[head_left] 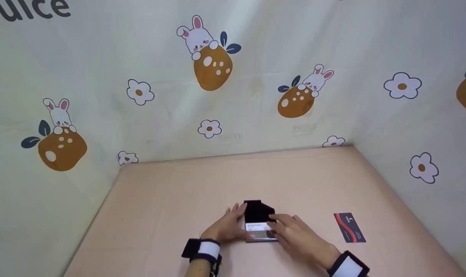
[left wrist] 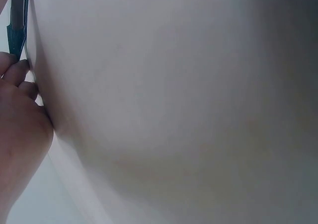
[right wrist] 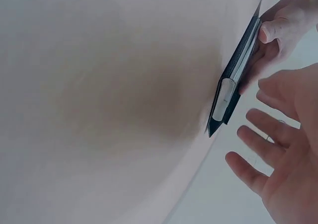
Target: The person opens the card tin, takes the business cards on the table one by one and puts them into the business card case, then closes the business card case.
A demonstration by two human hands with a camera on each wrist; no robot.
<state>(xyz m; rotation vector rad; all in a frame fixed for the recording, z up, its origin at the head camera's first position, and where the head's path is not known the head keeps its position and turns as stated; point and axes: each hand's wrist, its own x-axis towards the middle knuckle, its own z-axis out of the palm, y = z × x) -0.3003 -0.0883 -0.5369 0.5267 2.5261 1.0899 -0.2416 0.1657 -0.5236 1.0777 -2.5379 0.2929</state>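
A black card holder (head_left: 259,211) lies on the table with its flap folded back, and a white card (head_left: 256,226) shows inside it. My left hand (head_left: 226,227) holds the holder by its left side, thumb over the near corner and fingers along the edge. From the right, my right hand (head_left: 299,235) hovers at the holder, its fingers spread and loosely bent. The right wrist view shows the holder (right wrist: 243,55) from the side, with a gap between it and my right hand (right wrist: 285,159). In the left wrist view only the holder's end (left wrist: 18,28) appears.
A dark business card with a red wave (head_left: 349,227) lies flat on the table to the right of my right hand. The pale pink table (head_left: 171,192) meets curtain walls (head_left: 252,115) printed with rabbits and flowers at the back and sides.
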